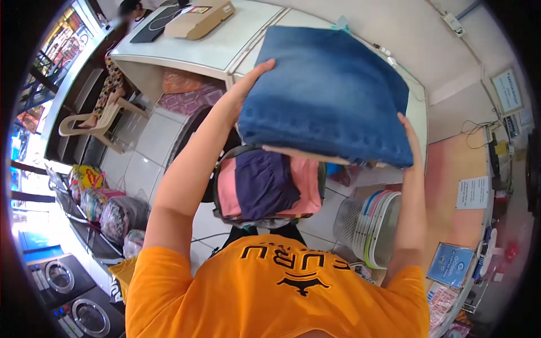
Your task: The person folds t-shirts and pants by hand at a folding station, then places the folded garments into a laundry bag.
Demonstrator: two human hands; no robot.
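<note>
A folded pair of blue jeans (327,90) is held up in front of me, above the white counter's near edge. My left hand (253,81) grips its left side, closed on the denim with part of the fingers hidden behind it. On the right side my right hand (409,138) is closed on the lower corner, fingers partly hidden. Under the jeans, close to my body, an open bag (218,205) holds a pink garment (306,183) with dark purple shorts (262,183) lying on top.
The white counter (242,34) carries a cardboard box (200,21). Stacked plastic baskets (369,225) stand at right. Bagged laundry (121,217) sits at left near a plastic chair (96,124) and washing machines (90,315). Another person (132,11) is at the far left.
</note>
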